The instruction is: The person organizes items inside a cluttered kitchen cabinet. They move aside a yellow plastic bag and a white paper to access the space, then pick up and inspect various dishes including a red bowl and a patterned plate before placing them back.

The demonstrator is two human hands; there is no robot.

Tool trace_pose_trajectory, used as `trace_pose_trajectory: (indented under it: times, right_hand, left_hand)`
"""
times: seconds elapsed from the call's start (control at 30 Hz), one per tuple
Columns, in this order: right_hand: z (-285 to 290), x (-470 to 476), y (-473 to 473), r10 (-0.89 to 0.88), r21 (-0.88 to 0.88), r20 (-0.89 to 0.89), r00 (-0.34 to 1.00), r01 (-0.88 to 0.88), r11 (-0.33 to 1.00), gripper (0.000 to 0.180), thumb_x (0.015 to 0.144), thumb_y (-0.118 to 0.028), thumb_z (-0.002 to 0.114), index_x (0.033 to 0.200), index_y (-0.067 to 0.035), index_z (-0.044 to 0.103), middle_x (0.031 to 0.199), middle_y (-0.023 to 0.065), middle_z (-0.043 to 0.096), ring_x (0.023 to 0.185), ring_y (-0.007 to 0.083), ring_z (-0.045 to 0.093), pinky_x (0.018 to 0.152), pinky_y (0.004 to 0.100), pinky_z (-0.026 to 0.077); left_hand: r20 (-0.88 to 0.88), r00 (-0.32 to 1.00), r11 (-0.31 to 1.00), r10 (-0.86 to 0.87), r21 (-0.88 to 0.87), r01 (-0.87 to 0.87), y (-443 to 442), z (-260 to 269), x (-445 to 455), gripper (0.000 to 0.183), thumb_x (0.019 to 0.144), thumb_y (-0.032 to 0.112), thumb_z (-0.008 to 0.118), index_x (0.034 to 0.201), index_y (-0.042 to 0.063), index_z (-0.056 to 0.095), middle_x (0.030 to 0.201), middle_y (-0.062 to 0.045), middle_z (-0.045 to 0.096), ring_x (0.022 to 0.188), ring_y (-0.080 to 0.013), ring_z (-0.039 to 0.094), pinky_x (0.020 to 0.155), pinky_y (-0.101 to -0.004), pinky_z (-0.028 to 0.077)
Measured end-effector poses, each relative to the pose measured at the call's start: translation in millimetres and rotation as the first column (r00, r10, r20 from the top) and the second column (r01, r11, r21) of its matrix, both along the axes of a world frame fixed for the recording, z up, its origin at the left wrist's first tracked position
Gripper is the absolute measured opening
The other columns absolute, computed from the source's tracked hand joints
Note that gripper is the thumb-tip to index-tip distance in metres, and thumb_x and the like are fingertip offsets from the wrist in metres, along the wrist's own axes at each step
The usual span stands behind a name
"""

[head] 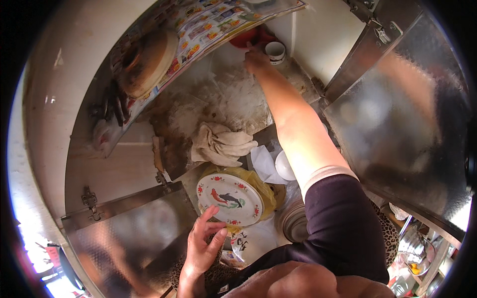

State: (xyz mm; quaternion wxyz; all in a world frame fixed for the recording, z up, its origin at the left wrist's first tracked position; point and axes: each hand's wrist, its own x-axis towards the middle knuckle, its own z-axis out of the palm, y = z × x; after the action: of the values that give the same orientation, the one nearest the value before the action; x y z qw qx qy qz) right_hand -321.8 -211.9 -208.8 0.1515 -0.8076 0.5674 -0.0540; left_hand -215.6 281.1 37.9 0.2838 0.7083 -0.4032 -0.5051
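Observation:
My right hand (pixel 257 60) reaches deep into a cabinet, at a red object (pixel 253 36) in the back corner, just left of stacked white bowls (pixel 275 51). Its fingers are partly hidden, so I cannot tell whether they grip it. My left hand (pixel 206 240) is raised with fingers apart and holds nothing, by the lower edge of a white oval plate (pixel 228 199) painted with two fish and red flowers. The plate lies on a yellow plastic bag (pixel 268 190). A crumpled beige cloth (pixel 220 144) lies on the cabinet floor, which has whitish stains.
A shelf lined with printed paper (pixel 208 28) holds a round brown lid (pixel 149 63). Open metal doors stand at right (pixel 402 123) and lower left (pixel 134 238). A white bowl (pixel 285 165) and stacked dishes (pixel 294 223) sit beneath my right arm.

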Motion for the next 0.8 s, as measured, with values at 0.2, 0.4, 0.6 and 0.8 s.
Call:
trace_pose_trajectory:
  times: [0.2,0.4,0.6,0.8]
  right_hand:
    - [-9,3,-5,0.036,0.029,-0.022,0.999,-0.036,0.999,0.034,0.081,-0.009,0.059,0.114,-0.005,0.065,0.142,0.0143,0.045,0.120,0.0334,0.055,0.095,0.0436,0.050]
    - [-17,-1,3,0.105,-0.057,-0.118,0.988,-0.112,0.992,0.035,0.085,-0.014,0.056,0.119,-0.012,0.064,0.140,0.0115,0.045,0.124,0.0322,0.051,0.097,0.0404,0.048]
    - [21,13,26,0.050,0.013,-0.174,0.984,-0.048,0.999,0.049,0.089,-0.013,0.053,0.137,-0.020,0.048,0.160,0.0092,0.007,0.133,0.0330,0.042,0.099,0.0407,0.048]
    - [22,19,29,-0.052,-0.079,-0.086,0.995,0.045,0.996,0.044,0.088,-0.017,0.056,0.132,-0.019,0.052,0.161,0.0098,0.010,0.130,0.0329,0.044,0.098,0.0385,0.047]
  left_hand:
    - [-0.014,1.000,0.998,0.005,0.066,-0.004,9,-14,6,0.059,0.090,0.010,0.066,0.142,0.001,0.038,0.132,-0.019,0.054,0.103,-0.0218,0.063,0.087,-0.0346,0.053]
    - [0.012,0.999,0.999,-0.047,0.010,0.047,11,-11,-1,0.057,0.091,0.009,0.065,0.141,0.000,0.040,0.131,-0.020,0.055,0.101,-0.0228,0.064,0.086,-0.0349,0.054]
    - [0.003,1.000,0.999,-0.025,0.028,0.025,13,-10,0,0.055,0.091,0.008,0.065,0.139,-0.001,0.041,0.130,-0.020,0.055,0.101,-0.0238,0.065,0.085,-0.0349,0.055]
    - [0.045,0.998,0.999,-0.036,0.012,0.035,16,-15,7,0.055,0.090,0.008,0.065,0.139,0.000,0.042,0.130,-0.020,0.055,0.101,-0.0241,0.066,0.085,-0.0349,0.055]
